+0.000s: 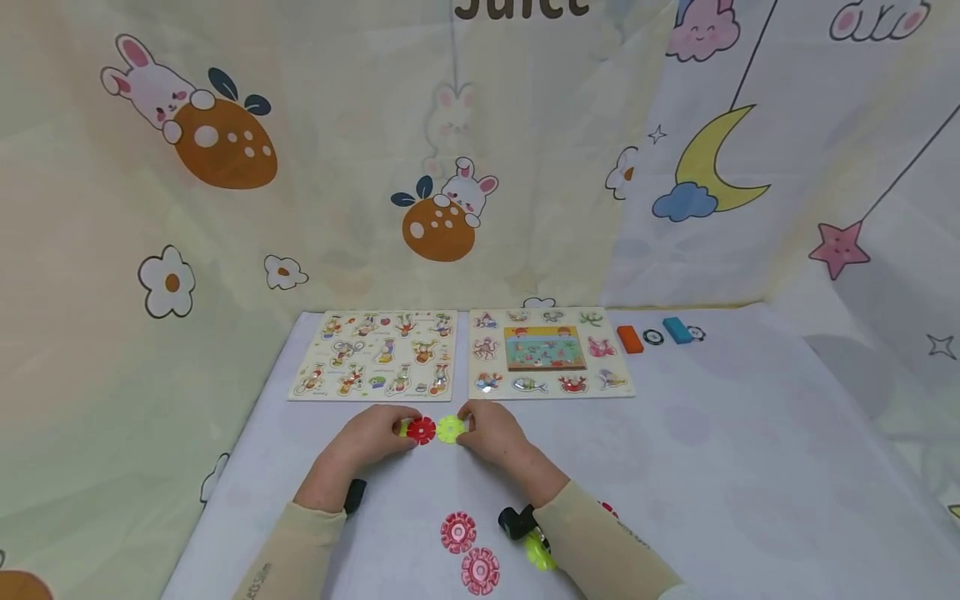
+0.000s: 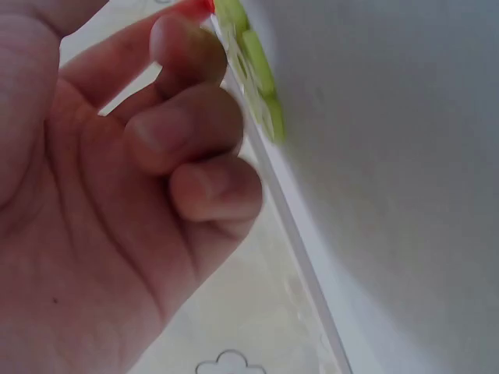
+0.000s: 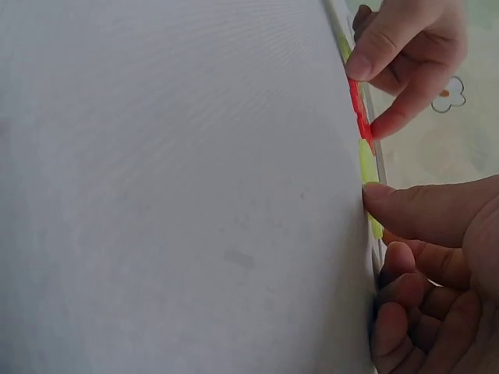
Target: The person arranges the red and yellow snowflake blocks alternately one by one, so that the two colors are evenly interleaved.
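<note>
My left hand (image 1: pixel 375 433) pinches a red notched building disc (image 1: pixel 422 430) between thumb and index finger. Joined to its left side is a yellow-green disc (image 2: pixel 253 70), mostly covered by that hand in the head view. Facing it, my right hand (image 1: pixel 495 432) pinches another yellow-green disc (image 1: pixel 450 429) by its right edge. In the right wrist view, the red disc (image 3: pixel 359 109) and the right yellow-green disc (image 3: pixel 368 164) stand edge to edge; whether they are slotted together I cannot tell. The right hand's other fingers are curled in.
Two pink-red discs (image 1: pixel 469 552) lie on the white table nearer me. A yellow-green disc (image 1: pixel 539 552) and a red piece (image 1: pixel 608 507) show partly beside the right forearm. Two picture puzzle boards (image 1: pixel 461 393) stand behind the hands, with orange (image 1: pixel 630 339) and blue blocks (image 1: pixel 677 330) to the right.
</note>
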Available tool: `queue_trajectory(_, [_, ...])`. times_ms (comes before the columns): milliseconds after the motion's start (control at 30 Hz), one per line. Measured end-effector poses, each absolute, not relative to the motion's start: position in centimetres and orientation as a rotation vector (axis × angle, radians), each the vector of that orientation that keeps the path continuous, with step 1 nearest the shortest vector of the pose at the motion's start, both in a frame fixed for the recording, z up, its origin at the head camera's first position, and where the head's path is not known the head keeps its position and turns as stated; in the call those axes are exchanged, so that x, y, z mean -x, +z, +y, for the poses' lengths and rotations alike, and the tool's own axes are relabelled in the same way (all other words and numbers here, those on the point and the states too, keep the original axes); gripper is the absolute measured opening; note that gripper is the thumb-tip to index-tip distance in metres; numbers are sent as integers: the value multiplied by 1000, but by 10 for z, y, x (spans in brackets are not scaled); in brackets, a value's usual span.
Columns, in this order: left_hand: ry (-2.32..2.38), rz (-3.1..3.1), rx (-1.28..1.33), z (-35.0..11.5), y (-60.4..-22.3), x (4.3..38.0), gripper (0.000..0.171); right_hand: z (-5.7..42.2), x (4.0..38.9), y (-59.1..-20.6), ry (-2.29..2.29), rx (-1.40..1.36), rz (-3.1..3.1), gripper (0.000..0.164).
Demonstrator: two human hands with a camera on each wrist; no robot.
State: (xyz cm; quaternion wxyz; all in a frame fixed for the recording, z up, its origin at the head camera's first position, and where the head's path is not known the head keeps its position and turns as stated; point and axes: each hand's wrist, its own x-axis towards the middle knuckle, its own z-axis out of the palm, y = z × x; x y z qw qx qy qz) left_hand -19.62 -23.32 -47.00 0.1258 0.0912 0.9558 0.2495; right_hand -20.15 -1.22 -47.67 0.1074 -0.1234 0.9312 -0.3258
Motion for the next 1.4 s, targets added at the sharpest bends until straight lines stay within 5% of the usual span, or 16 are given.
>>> queue_trajectory(800, [622, 2914, -412, -177, -481, 188, 40, 3, 196, -479, -1024, 356, 2744, 31])
queue_trajectory(1400, [638, 2889, -392, -191, -478, 185, 41, -1, 108, -452, -956, 525, 2525, 33])
